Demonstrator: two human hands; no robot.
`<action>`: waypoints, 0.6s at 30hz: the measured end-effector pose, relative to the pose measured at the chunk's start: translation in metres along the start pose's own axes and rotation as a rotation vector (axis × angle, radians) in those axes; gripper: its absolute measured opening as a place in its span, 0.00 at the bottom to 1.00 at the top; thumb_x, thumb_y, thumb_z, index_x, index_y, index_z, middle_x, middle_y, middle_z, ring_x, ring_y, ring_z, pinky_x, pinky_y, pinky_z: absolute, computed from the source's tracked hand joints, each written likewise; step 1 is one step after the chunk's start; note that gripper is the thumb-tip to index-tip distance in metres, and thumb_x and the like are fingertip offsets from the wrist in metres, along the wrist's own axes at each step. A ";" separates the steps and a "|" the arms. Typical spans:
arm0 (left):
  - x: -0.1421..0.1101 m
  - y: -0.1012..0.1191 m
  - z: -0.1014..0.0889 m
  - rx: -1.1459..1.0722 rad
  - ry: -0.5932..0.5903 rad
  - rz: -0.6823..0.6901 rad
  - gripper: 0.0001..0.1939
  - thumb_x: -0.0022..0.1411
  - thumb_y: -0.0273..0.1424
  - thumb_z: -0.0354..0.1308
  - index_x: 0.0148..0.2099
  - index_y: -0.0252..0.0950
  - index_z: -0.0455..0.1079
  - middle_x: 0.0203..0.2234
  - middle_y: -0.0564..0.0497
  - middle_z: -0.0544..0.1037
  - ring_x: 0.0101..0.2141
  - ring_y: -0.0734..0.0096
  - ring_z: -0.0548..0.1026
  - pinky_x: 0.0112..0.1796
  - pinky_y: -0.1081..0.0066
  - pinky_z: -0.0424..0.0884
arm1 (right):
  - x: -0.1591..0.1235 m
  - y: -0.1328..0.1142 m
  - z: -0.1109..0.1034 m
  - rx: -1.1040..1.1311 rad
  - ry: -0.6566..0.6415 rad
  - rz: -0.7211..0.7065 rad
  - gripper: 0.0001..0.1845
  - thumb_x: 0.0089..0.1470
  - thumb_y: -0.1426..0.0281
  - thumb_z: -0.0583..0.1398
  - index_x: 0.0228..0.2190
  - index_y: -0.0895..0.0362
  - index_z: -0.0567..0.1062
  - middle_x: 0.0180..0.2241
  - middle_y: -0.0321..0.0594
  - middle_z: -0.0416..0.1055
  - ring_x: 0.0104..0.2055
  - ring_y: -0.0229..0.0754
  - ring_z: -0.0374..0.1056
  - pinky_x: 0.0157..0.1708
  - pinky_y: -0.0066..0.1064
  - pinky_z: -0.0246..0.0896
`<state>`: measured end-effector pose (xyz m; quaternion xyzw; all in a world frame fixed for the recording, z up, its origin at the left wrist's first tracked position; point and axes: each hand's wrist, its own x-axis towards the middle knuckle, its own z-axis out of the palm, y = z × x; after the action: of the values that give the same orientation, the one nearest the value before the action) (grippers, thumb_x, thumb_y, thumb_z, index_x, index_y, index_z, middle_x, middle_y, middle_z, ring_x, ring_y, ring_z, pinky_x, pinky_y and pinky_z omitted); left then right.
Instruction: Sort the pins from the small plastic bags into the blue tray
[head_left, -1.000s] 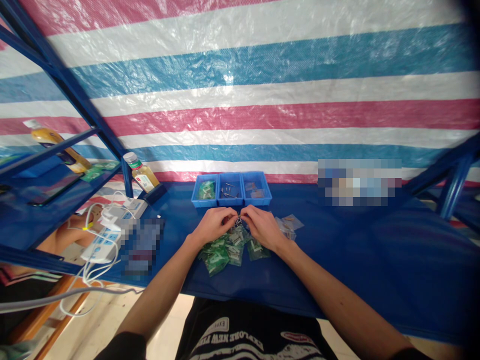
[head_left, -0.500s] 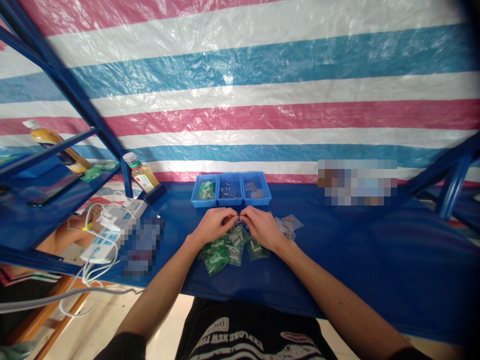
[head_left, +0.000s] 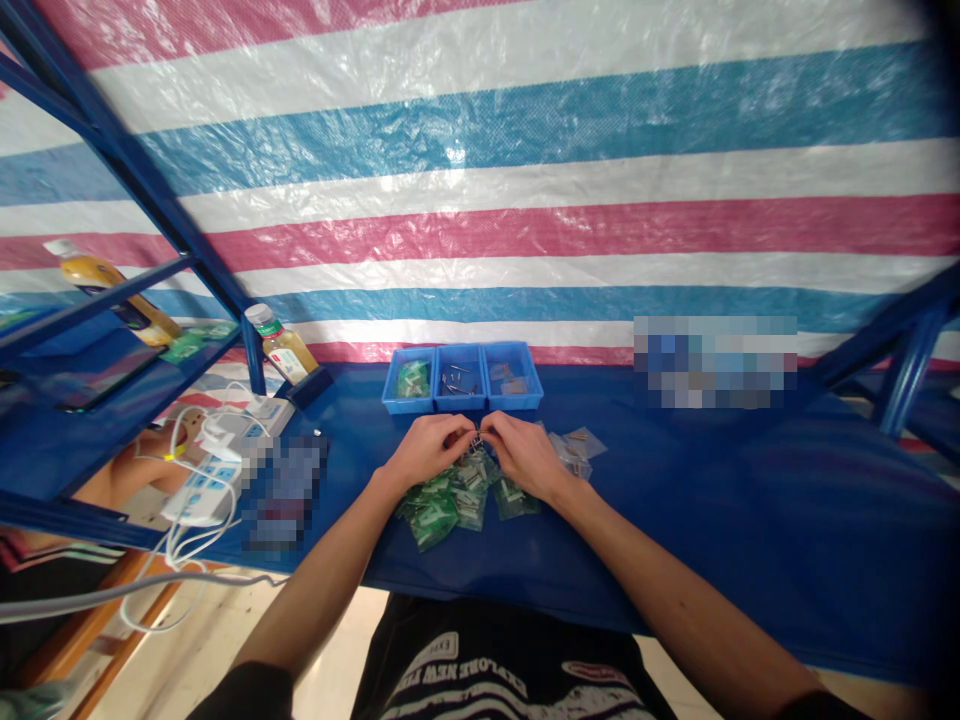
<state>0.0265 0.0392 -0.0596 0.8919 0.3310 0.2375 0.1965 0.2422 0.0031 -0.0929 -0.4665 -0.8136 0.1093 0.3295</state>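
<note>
My left hand [head_left: 429, 446] and my right hand [head_left: 519, 448] meet fingertip to fingertip over the blue table, both pinched closed. Between the fingertips is something small, too little to make out. Small metal pieces [head_left: 476, 442] show just under the fingers. Below the hands lies a pile of green-tinted plastic bags [head_left: 435, 512] with metal parts inside. Clear bags [head_left: 576, 450] with small parts lie beyond my right wrist. Behind the hands stand three joined blue bins: one with a green bag [head_left: 413, 380], one with loose metal pins [head_left: 456, 384], one with clear bags [head_left: 510, 384].
A juice bottle [head_left: 283, 345] stands at the back left, near a white power strip [head_left: 199, 490] with tangled cables. A blurred-out flat item [head_left: 287, 492] lies beside it. Blue metal posts [head_left: 909, 370] frame the table. Another person's arm [head_left: 120, 478] shows at far left.
</note>
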 end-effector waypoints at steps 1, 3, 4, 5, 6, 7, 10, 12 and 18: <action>0.000 0.000 0.000 0.003 -0.001 0.000 0.13 0.74 0.36 0.52 0.41 0.36 0.74 0.27 0.53 0.78 0.27 0.73 0.72 0.33 0.74 0.65 | 0.000 0.000 0.000 -0.010 0.001 -0.001 0.06 0.70 0.70 0.53 0.41 0.52 0.71 0.38 0.39 0.76 0.38 0.44 0.72 0.37 0.31 0.59; 0.000 -0.001 0.001 0.012 -0.001 0.002 0.12 0.74 0.36 0.52 0.42 0.36 0.74 0.28 0.53 0.78 0.27 0.73 0.72 0.33 0.74 0.65 | 0.000 0.000 0.000 -0.026 0.003 -0.010 0.08 0.71 0.69 0.53 0.40 0.52 0.72 0.38 0.39 0.76 0.38 0.44 0.72 0.38 0.31 0.60; 0.000 -0.002 0.001 0.015 -0.002 0.004 0.12 0.74 0.36 0.52 0.42 0.36 0.74 0.28 0.53 0.78 0.27 0.74 0.72 0.33 0.74 0.65 | 0.000 0.000 0.000 -0.028 0.005 -0.016 0.09 0.71 0.68 0.52 0.40 0.52 0.72 0.37 0.39 0.76 0.39 0.43 0.72 0.38 0.31 0.60; 0.000 -0.002 0.001 0.018 -0.001 0.006 0.12 0.74 0.36 0.52 0.42 0.36 0.74 0.28 0.53 0.78 0.27 0.73 0.72 0.33 0.74 0.65 | 0.000 0.000 0.000 -0.022 0.008 -0.021 0.10 0.72 0.68 0.52 0.40 0.52 0.72 0.38 0.40 0.76 0.39 0.43 0.73 0.39 0.31 0.60; 0.000 -0.002 0.001 0.020 0.000 0.008 0.12 0.74 0.36 0.52 0.41 0.36 0.74 0.28 0.53 0.77 0.28 0.73 0.72 0.33 0.74 0.65 | 0.000 0.000 0.000 -0.012 0.010 -0.022 0.09 0.72 0.67 0.52 0.42 0.52 0.72 0.38 0.40 0.76 0.40 0.43 0.73 0.40 0.31 0.61; 0.000 -0.002 0.000 0.021 0.001 0.009 0.13 0.74 0.36 0.52 0.41 0.36 0.74 0.28 0.53 0.77 0.28 0.73 0.72 0.33 0.74 0.65 | 0.000 0.000 0.000 0.001 0.013 -0.021 0.08 0.71 0.67 0.53 0.43 0.52 0.72 0.39 0.40 0.76 0.40 0.44 0.73 0.40 0.31 0.61; 0.000 -0.001 0.000 0.020 0.005 0.010 0.13 0.74 0.37 0.52 0.41 0.36 0.74 0.27 0.53 0.77 0.27 0.73 0.72 0.33 0.74 0.65 | 0.000 0.000 0.000 0.025 0.011 -0.013 0.06 0.70 0.68 0.55 0.45 0.51 0.71 0.40 0.39 0.77 0.41 0.44 0.73 0.39 0.31 0.62; 0.000 -0.001 0.000 0.017 0.006 0.008 0.13 0.74 0.37 0.52 0.41 0.36 0.74 0.27 0.53 0.77 0.27 0.73 0.72 0.33 0.74 0.65 | 0.000 0.000 0.000 0.018 0.005 -0.011 0.06 0.70 0.69 0.54 0.44 0.51 0.71 0.39 0.39 0.76 0.40 0.44 0.73 0.38 0.31 0.61; 0.000 -0.001 0.000 0.001 0.004 -0.001 0.14 0.74 0.38 0.51 0.42 0.36 0.74 0.27 0.52 0.78 0.27 0.72 0.72 0.33 0.74 0.66 | 0.000 0.001 0.000 -0.015 0.004 -0.018 0.08 0.71 0.69 0.53 0.41 0.52 0.73 0.38 0.39 0.76 0.39 0.44 0.73 0.39 0.31 0.61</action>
<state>0.0261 0.0399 -0.0600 0.8913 0.3319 0.2389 0.1958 0.2433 0.0038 -0.0936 -0.4620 -0.8177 0.0992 0.3287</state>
